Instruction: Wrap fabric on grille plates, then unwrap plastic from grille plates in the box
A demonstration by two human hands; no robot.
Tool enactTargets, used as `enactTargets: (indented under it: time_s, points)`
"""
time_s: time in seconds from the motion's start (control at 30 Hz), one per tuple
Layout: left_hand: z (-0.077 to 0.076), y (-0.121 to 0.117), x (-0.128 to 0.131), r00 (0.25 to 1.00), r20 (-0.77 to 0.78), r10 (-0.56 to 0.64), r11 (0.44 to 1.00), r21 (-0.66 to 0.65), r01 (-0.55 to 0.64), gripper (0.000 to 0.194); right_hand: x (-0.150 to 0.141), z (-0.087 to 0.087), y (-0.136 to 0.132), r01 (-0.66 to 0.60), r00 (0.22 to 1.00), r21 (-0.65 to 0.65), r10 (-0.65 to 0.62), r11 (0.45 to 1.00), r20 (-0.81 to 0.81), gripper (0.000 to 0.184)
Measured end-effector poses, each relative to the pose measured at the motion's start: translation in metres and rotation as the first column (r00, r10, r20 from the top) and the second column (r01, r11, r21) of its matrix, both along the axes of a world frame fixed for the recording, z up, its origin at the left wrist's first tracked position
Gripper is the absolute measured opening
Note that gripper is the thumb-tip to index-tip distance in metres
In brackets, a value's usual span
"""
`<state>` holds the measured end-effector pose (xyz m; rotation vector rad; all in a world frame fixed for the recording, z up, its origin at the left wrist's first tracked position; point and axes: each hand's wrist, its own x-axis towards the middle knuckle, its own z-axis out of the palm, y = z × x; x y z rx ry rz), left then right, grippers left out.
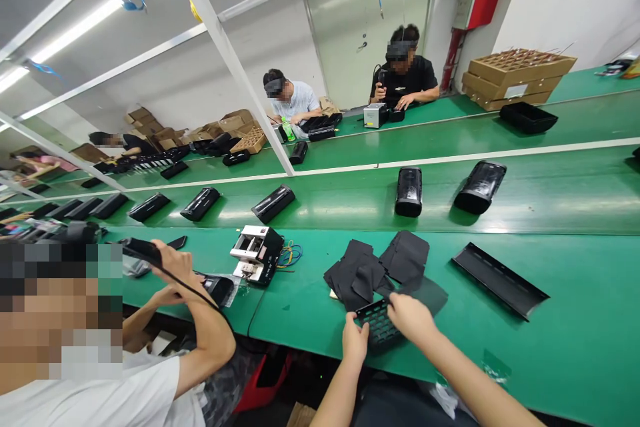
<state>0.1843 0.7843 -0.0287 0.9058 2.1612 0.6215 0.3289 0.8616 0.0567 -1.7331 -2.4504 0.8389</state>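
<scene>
Along the green workbench point(575, 353), far left: a co-worker's hand point(170, 263) grips a corded black handheld tool point(143, 250).
Beyond it: an opened white-and-black machine point(257, 253).
Left hand point(355, 341): clamped on the near edge of a perforated black panel point(379, 327).
Right hand point(411, 319): clamped on its far edge, apart from the left.
Panel: between the hands, long axis partly hidden.
Ahead: black fabric pieces point(356, 273), just beyond the panel, nearer the right hand.
Far right: a long black tray point(500, 280).

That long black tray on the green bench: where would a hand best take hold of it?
Probably at the middle of a long edge, coming from above on the near side. The long black tray is narrow and lies flat, so its edge is easy to pinch. The right hand, at the black grille, is closest.
</scene>
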Motion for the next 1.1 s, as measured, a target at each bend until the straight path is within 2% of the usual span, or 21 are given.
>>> enactTargets:
  time_s: [0.1,0.17,0.23,0.4,0.53,0.67,0.77,0.87,0.93,1.0,1.1]
  points:
    - [-0.003,0.004,0.001,0.999,0.006,0.043,0.998,0.043,-0.043,0.016,-0.017,-0.022,-0.017,-0.065,0.995,-0.051,0.061,0.997,-0.083,0.014]
    - [-0.004,0.006,0.0,0.997,0.021,0.069,0.995,0.075,-0.07,0.009,-0.007,-0.031,-0.014,-0.054,0.991,-0.059,0.046,0.997,-0.126,0.02]
    - [-0.002,0.007,-0.001,0.995,0.05,0.085,0.99,0.106,-0.09,0.005,0.013,-0.038,-0.002,0.017,0.99,-0.039,-0.022,0.999,-0.137,0.026]
    - [0.004,0.008,0.004,0.976,0.2,0.09,0.973,0.192,-0.129,0.015,0.057,-0.061,0.025,0.235,0.965,-0.015,-0.235,0.972,-0.119,0.036]
    - [0.009,0.007,0.015,0.911,0.409,0.06,0.969,0.196,-0.151,0.03,0.063,-0.081,0.025,0.304,0.932,-0.078,-0.313,0.95,-0.183,0.03]
    - [0.021,0.011,0.021,0.834,0.551,0.02,0.966,0.205,-0.159,0.039,0.061,-0.084,0.026,0.328,0.889,-0.148,-0.358,0.933,-0.286,0.019]
    - [0.042,0.018,0.017,0.777,0.629,-0.008,0.95,0.249,-0.191,0.042,0.067,-0.071,0.031,0.376,0.835,-0.194,-0.422,0.906,-0.353,0.028]
    - [0.075,0.024,0.009,0.761,0.646,-0.048,0.936,0.295,-0.192,0.042,0.077,-0.041,0.036,0.369,0.777,-0.275,-0.457,0.888,-0.434,0.042]
    - [0.101,0.027,0.004,0.772,0.631,-0.074,0.929,0.326,-0.177,0.041,0.086,-0.013,0.037,0.254,0.697,-0.419,-0.465,0.872,-0.545,0.045]
    - [0.126,0.029,0.002,0.774,0.627,-0.09,0.919,0.353,-0.179,0.039,0.092,0.019,0.036,0.089,0.588,-0.552,-0.491,0.829,-0.643,0.044]
    - [0.158,0.031,0.003,0.755,0.651,-0.083,0.906,0.365,-0.215,0.037,0.097,0.06,0.035,-0.007,0.495,-0.585,-0.505,0.811,-0.707,0.041]
